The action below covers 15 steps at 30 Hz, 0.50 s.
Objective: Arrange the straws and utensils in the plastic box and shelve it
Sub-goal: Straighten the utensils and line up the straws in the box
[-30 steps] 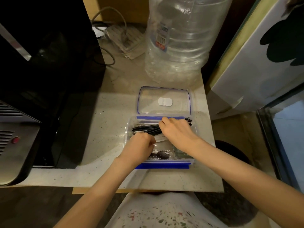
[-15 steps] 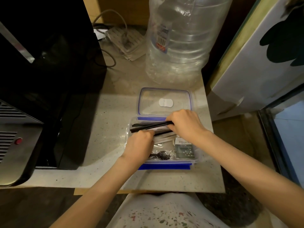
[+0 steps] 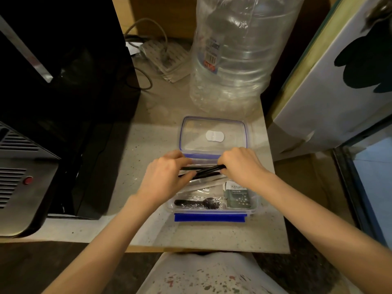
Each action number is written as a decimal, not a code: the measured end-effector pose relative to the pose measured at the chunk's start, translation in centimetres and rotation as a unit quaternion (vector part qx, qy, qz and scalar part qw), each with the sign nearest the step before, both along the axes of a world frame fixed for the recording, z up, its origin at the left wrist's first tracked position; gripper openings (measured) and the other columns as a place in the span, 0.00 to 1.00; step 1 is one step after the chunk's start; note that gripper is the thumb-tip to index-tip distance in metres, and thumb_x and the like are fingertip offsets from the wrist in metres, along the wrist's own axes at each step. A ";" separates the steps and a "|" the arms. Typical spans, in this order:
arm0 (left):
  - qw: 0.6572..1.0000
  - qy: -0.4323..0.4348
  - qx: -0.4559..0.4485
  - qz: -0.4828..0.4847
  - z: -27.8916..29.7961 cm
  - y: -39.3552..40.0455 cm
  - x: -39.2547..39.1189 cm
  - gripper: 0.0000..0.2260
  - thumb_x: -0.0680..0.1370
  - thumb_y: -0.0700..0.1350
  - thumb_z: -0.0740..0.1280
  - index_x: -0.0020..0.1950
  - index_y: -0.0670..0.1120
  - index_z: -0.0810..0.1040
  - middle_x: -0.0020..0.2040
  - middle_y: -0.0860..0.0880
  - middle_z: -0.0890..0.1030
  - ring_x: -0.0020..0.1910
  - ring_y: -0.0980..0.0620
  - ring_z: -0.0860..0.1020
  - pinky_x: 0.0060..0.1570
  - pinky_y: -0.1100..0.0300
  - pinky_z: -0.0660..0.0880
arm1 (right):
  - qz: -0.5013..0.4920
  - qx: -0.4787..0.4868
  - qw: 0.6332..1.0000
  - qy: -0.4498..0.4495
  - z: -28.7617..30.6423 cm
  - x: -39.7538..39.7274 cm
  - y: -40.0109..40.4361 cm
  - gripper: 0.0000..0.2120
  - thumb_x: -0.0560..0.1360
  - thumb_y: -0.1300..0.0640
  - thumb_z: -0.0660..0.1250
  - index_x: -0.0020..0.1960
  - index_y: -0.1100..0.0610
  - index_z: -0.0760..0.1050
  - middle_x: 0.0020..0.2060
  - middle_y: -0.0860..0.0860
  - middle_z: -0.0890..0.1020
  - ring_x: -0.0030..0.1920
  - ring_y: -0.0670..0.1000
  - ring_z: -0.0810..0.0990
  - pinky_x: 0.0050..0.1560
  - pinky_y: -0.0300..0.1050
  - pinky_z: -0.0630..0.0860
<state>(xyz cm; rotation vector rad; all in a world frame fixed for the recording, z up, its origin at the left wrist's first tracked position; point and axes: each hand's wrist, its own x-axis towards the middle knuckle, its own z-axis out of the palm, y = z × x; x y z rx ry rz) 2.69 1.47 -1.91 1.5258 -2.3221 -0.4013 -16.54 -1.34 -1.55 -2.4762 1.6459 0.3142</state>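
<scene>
A clear plastic box (image 3: pixel 212 217) with blue clips sits open on the speckled counter, its lid (image 3: pixel 213 132) folded back behind it. A bundle of black straws (image 3: pixel 204 170) lies across the box's far half. My left hand (image 3: pixel 167 179) grips the bundle's left end and my right hand (image 3: pixel 241 166) grips its right end. Nearer me in the box lie a wrapped black fork (image 3: pixel 197 203), pale wrapped straws (image 3: pixel 203 184) and a dark green sachet (image 3: pixel 238 196).
A large clear water bottle (image 3: pixel 237 52) stands just behind the lid. A black appliance (image 3: pixel 53 92) fills the left, with a power strip and cables (image 3: pixel 163 58) at the back. A white cabinet (image 3: pixel 335 92) bounds the right. The counter edge (image 3: pixel 207 250) runs just in front of the box.
My left hand has moved from the box's near left up to the straw bundle's left end. My right hand has shifted right along the bundle, uncovering the sachet and fork.
</scene>
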 end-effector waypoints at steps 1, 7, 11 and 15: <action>1.000 -0.009 0.017 -0.017 0.0 0.0 -0.3 0.15 0.73 0.49 0.70 0.58 0.47 0.80 0.52 0.48 0.81 0.44 0.50 0.80 0.39 0.62 0.73 | 0.009 0.002 1.000 -0.001 0.1 0.2 0.2 0.07 0.76 0.58 0.64 0.49 0.56 0.80 0.40 0.54 0.83 0.42 0.55 0.80 0.39 0.44 0.72; 0.992 -0.079 0.051 -0.080 -0.6 -0.4 -1.6 0.24 0.73 0.63 0.61 0.61 0.50 0.77 0.55 0.51 0.82 0.53 0.51 0.77 0.46 0.57 0.76 | 0.024 -0.029 0.999 0.038 1.4 -0.2 0.8 0.07 0.76 0.61 0.63 0.48 0.54 0.79 0.37 0.52 0.82 0.40 0.54 0.80 0.35 0.42 0.69; 0.995 -0.012 0.084 -0.052 -0.2 -1.1 -1.7 0.23 0.77 0.57 0.50 0.50 0.46 0.81 0.46 0.47 0.82 0.45 0.51 0.77 0.41 0.61 0.70 | 0.050 -0.018 0.997 0.059 1.3 -1.2 1.5 0.08 0.75 0.62 0.64 0.49 0.53 0.80 0.35 0.49 0.80 0.35 0.51 0.76 0.34 0.42 0.72; 0.990 -0.100 0.090 -0.044 -1.2 -2.0 -2.0 0.09 0.78 0.44 0.62 0.50 0.44 0.81 0.49 0.46 0.81 0.47 0.49 0.78 0.42 0.60 0.75 | 0.097 0.001 0.994 0.048 0.7 -1.8 2.5 0.08 0.77 0.62 0.63 0.51 0.54 0.80 0.39 0.51 0.82 0.39 0.49 0.79 0.39 0.41 0.72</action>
